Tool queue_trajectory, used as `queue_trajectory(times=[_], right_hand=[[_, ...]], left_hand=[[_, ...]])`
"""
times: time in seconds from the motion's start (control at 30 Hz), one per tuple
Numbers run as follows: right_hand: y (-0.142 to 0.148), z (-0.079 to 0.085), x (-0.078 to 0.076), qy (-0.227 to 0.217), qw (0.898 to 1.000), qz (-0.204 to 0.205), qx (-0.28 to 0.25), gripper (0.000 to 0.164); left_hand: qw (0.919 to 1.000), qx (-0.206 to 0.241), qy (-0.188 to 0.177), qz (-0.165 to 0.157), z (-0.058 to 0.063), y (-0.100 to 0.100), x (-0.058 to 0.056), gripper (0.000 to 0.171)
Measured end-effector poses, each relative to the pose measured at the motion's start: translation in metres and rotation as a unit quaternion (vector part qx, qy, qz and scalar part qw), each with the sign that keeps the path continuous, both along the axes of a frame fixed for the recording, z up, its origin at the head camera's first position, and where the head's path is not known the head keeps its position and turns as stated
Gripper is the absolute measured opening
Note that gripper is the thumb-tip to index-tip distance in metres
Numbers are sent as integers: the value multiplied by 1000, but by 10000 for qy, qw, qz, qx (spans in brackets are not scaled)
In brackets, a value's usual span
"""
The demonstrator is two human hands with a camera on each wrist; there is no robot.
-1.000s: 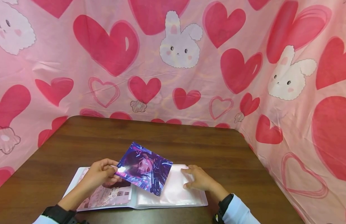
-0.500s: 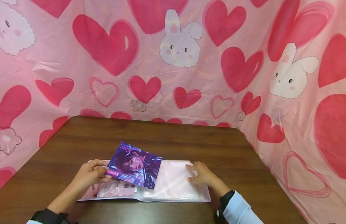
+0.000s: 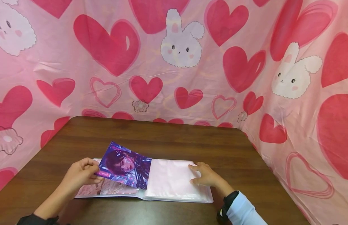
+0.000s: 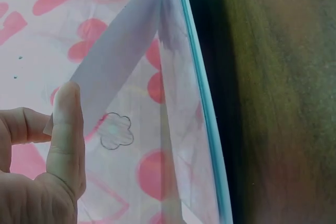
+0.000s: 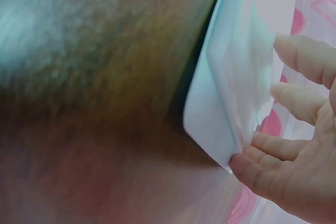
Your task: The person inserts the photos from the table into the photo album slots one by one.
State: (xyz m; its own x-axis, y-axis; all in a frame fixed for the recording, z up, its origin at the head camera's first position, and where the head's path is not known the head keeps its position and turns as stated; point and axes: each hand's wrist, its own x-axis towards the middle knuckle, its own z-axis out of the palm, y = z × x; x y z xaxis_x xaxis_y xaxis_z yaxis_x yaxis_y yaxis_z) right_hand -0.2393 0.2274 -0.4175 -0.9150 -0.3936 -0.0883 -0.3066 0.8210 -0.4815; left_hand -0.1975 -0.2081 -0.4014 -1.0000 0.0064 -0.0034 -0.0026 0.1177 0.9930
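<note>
In the head view my left hand [image 3: 81,172] pinches a purple and blue picture card [image 3: 126,167] by its left edge, tilted over the left page of an open photo album [image 3: 176,181]. The left wrist view shows the card's pale back [image 4: 118,69] between thumb and fingers. Its right edge meets the album's middle; whether it is inside a sleeve I cannot tell. Across the album, my right hand [image 3: 206,175] rests at the right page's outer edge, thumb and fingers spread. In the right wrist view its fingertips [image 5: 286,90] touch the clear sleeves.
The album lies on a brown wooden table [image 3: 168,137]. A pink picture [image 3: 117,188] shows in its left page, partly covered by the card. Behind the table hangs a pink cloth [image 3: 157,68] with hearts and rabbits.
My left hand has moved left with the picture card, which now lies farther from the right page. The album has shifted slightly away from me. My right hand has stayed at its edge.
</note>
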Motion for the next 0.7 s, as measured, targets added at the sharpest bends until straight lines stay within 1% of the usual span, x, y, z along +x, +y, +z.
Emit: queue_trajectory(times=[0.13,0.23,0.37,0.47,0.6,0.7], right_hand=[[1,-1,-1,-1,10000,-4,-36,63],[2,-2,-1,26,10000,-13,-43,63],[5,-3,-1,72,10000,-59,10,62],[5,-3,-1,65,9999,-78,24,63],[6,-3,1,126,9999,35,-43,62],[6,-2,2,179,9997,131,-57,62]], left_hand=[[9999,-142,-47,29,2,0,4,11],[9999,-124,-46,14,4,2,7,10],[9999,-54,14,-117,5,4,8,10],[9996,-90,63,-257,5,6,9,11],[9992,-183,71,-350,4,9,9,11],[9992,-216,34,-338,3,10,9,12]])
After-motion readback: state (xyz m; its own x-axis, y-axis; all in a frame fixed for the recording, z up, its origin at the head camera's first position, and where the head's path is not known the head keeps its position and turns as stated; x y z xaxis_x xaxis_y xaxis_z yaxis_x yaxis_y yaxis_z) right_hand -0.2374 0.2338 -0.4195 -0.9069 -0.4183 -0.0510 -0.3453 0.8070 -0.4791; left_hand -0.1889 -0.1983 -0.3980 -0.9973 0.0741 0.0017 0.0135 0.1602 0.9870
